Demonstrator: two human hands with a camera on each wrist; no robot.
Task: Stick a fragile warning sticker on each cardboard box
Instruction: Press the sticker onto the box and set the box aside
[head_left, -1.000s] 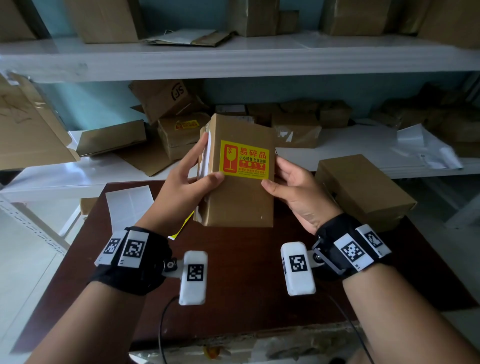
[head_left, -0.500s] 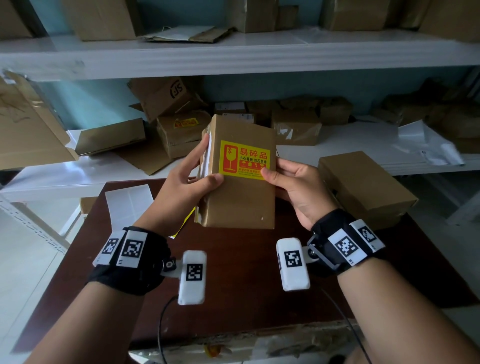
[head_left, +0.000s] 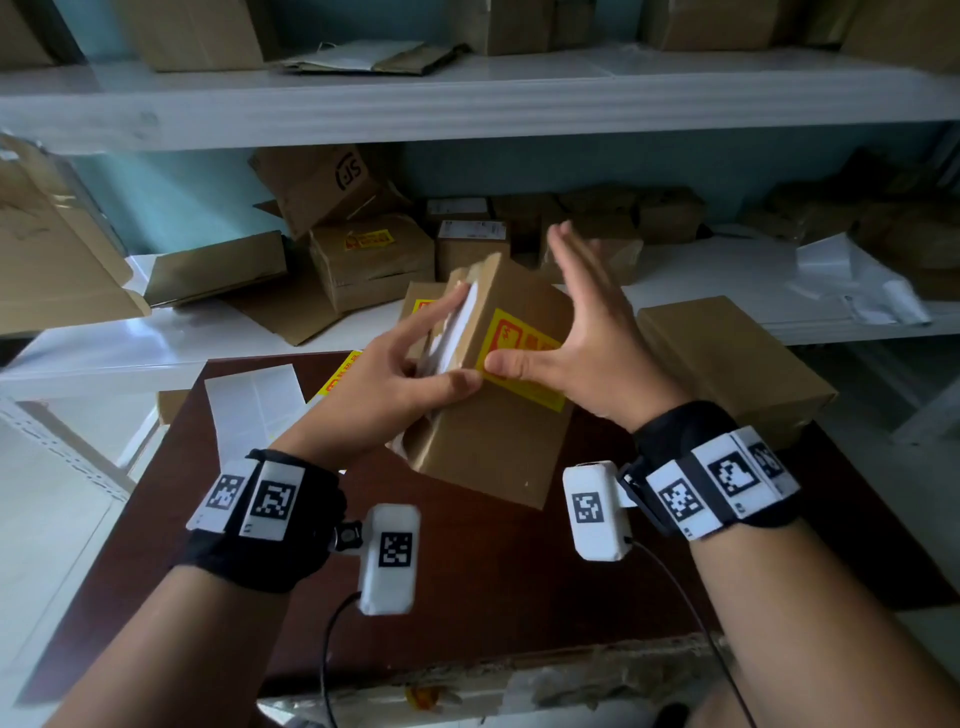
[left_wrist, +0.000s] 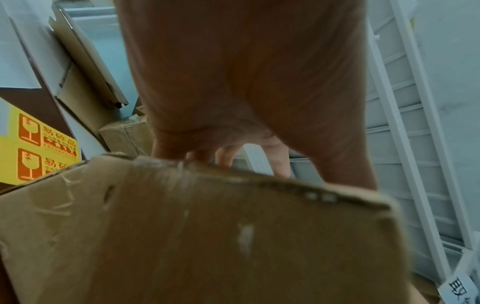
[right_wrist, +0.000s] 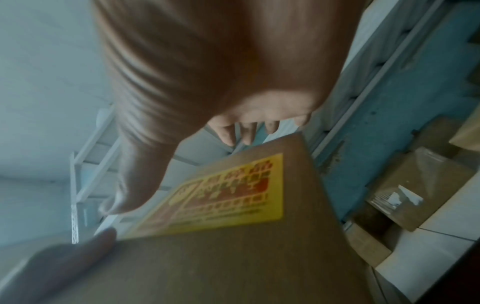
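My left hand grips a brown cardboard box above the table, thumb on its front face and fingers along its left side. The box is tilted, and a yellow fragile sticker lies on the front face. My right hand is spread over that face with straight fingers, and only its thumb touches the sticker's near corner. The right wrist view shows the sticker blurred under the open right hand. In the left wrist view the box fills the lower half, with the left hand's fingers behind its top edge.
A yellow sticker sheet and white backing paper lie on the dark table at the left. A plain box stands at the right. A stickered box and several other boxes sit on the white shelf behind.
The box has tipped from upright to a slant, its top leaning away. My right hand let go of the right edge and spread open, keeping only the thumb on the sticker.
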